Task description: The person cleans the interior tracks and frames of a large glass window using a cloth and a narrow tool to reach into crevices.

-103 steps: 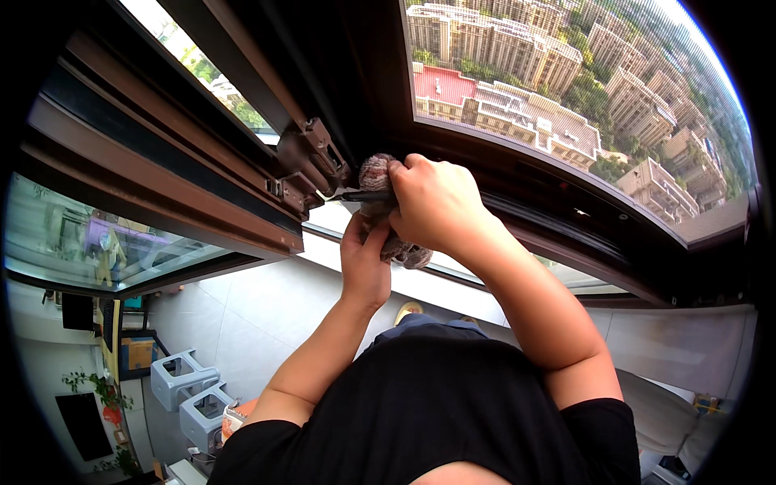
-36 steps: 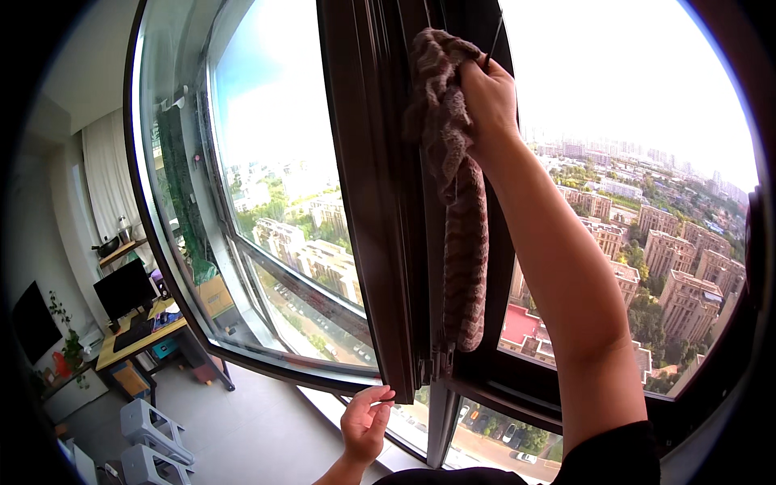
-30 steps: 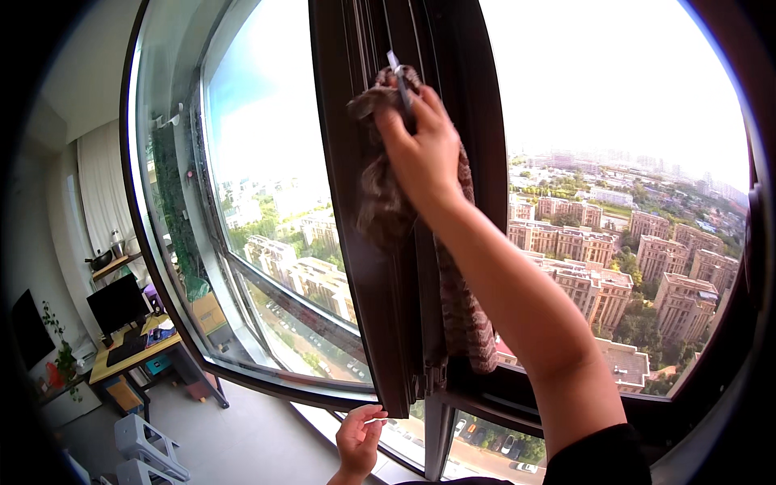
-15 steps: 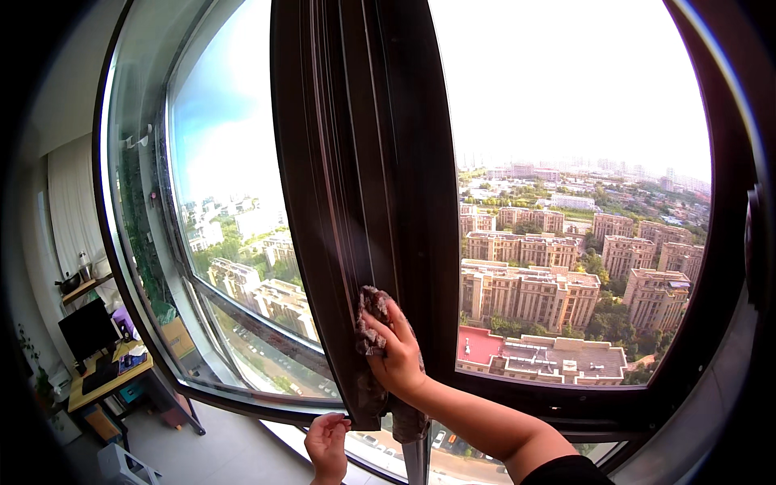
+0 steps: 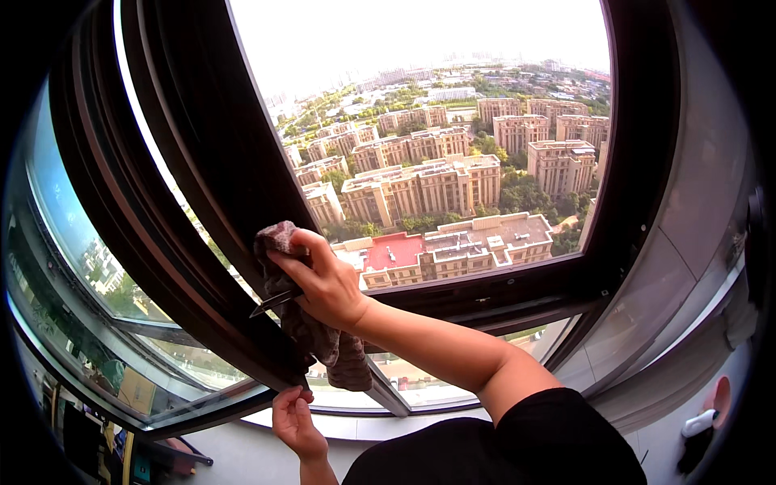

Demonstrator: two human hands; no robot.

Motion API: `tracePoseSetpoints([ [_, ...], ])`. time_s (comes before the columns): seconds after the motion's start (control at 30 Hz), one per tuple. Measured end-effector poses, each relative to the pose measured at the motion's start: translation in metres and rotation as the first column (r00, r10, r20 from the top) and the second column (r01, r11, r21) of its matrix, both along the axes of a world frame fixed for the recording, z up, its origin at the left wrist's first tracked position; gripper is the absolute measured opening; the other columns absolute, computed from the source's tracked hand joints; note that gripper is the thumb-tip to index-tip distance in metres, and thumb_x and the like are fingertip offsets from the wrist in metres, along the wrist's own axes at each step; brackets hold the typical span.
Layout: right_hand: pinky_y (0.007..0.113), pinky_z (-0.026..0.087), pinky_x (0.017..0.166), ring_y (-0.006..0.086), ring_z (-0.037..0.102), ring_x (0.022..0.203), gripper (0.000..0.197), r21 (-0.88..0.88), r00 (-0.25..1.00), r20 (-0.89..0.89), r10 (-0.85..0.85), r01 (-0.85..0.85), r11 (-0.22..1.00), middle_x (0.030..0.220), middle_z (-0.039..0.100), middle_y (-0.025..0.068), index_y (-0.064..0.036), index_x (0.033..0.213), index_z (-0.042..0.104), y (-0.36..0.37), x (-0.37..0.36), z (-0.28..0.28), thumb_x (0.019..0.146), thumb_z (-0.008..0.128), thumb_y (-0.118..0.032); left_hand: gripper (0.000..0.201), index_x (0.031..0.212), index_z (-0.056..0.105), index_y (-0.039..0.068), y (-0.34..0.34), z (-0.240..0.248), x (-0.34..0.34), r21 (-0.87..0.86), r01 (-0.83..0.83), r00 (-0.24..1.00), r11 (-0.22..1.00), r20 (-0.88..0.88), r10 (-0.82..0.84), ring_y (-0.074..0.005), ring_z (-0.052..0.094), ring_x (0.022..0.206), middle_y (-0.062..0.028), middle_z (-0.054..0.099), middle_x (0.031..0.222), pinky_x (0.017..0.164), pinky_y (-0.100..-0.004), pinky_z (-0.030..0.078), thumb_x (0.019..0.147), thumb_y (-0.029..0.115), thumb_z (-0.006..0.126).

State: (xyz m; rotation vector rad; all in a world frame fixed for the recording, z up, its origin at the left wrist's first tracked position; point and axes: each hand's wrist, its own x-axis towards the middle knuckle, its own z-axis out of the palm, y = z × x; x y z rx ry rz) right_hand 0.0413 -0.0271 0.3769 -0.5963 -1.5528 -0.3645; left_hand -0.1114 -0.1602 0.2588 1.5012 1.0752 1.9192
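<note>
A grey-brown plush cloth (image 5: 323,341) is bunched in my right hand (image 5: 327,279), which has its fingers closed round it. The cloth lies against the dark upright window frame (image 5: 206,121), and its loose end hangs below my palm. A dark pointed piece (image 5: 275,304) sticks out beside the cloth; I cannot tell what it is. To the left stands the opened window sash (image 5: 105,190), a narrow bright gap between it and the frame. My left hand (image 5: 297,424) has its fingertips pinched on the sash's lower corner.
Beyond the large windowpane (image 5: 436,162) are apartment blocks far below. A lower pane (image 5: 440,376) and a pale sill (image 5: 356,427) run under the frame. At the right hangs a grey curtain (image 5: 671,396). Desk furniture shows at the lower left.
The view has turned right and downward. A wider gap shows beside the upright frame. My right hand with the cloth is now on its other side; my left fingers have come onto the sash corner.
</note>
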Motion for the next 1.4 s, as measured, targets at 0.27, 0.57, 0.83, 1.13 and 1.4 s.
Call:
tracePoseSetpoints([
  [0.27, 0.027, 0.049, 0.061, 0.0196, 0.052, 0.079, 0.010, 0.047, 0.910, 0.326, -0.255, 0.254, 0.966, 0.100, 0.050, 0.0053, -0.0134, 0.059, 0.060, 0.011, 0.049, -0.101, 0.068, 0.058, -0.017, 0.017, 0.103, 0.054, -0.001, 0.007, -0.015, 0.010, -0.061, 0.048, 0.989, 0.997, -0.137, -0.056, -0.0134, 0.054, 0.085, -0.0094, 0.057, 0.103, 0.078, -0.0265, 0.046, 0.091, 0.004, 0.043],
  [0.57, 0.024, 0.047, 0.054, 0.0146, 0.054, 0.075, 0.004, -0.081, 0.807, 0.373, -0.458, 0.520, 0.850, 0.099, 0.051, -0.0001, -0.0180, 0.069, 0.063, -0.038, 0.143, -0.106, 0.070, 0.060, -0.016, 0.014, 0.097, 0.055, -0.001, 0.023, -0.018, 0.047, -0.048, 0.241, 0.954, 0.969, -0.173, -0.246, -0.0150, 0.053, 0.082, -0.0108, 0.054, 0.102, 0.075, -0.0273, 0.046, 0.088, 0.002, 0.044],
  [0.83, 0.024, 0.049, 0.055, 0.0157, 0.059, 0.075, 0.011, -0.009, 0.646, 0.249, -0.722, 0.747, 0.665, 0.093, 0.052, 0.0006, -0.0149, 0.080, 0.066, -0.082, 0.239, -0.109, 0.072, 0.059, -0.014, 0.013, 0.095, 0.055, -0.002, 0.033, -0.023, 0.071, -0.116, 0.317, 0.924, 0.941, -0.185, -0.334, -0.0139, 0.054, 0.082, -0.0120, 0.054, 0.104, 0.076, -0.0256, 0.047, 0.088, 0.001, 0.044],
  [1.13, 0.038, 0.052, 0.071, 0.0300, 0.059, 0.092, 0.043, -0.403, 0.333, 0.200, -0.921, 0.885, 0.233, 0.112, 0.052, 0.0100, -0.0167, 0.107, 0.062, -0.155, 0.346, -0.110, 0.064, 0.068, -0.016, 0.013, 0.096, 0.056, -0.002, 0.056, -0.019, 0.113, 0.043, 0.433, 0.860, 0.900, -0.318, -0.398, -0.0158, 0.056, 0.088, -0.0128, 0.053, 0.106, 0.081, -0.0250, 0.048, 0.087, -0.003, 0.047],
  [1.4, 0.043, 0.052, 0.065, 0.0365, 0.062, 0.079, 0.057, -0.722, 0.402, 0.285, -0.870, 0.687, 0.081, 0.106, 0.056, 0.0195, -0.0049, 0.103, 0.052, -0.150, 0.301, -0.114, 0.064, 0.075, -0.039, 0.016, 0.101, 0.055, -0.006, 0.096, -0.032, 0.164, 0.203, 0.429, 0.868, 0.880, -0.364, -0.339, -0.0189, 0.054, 0.099, -0.0145, 0.050, 0.115, 0.087, -0.0279, 0.046, 0.087, -0.005, 0.047],
])
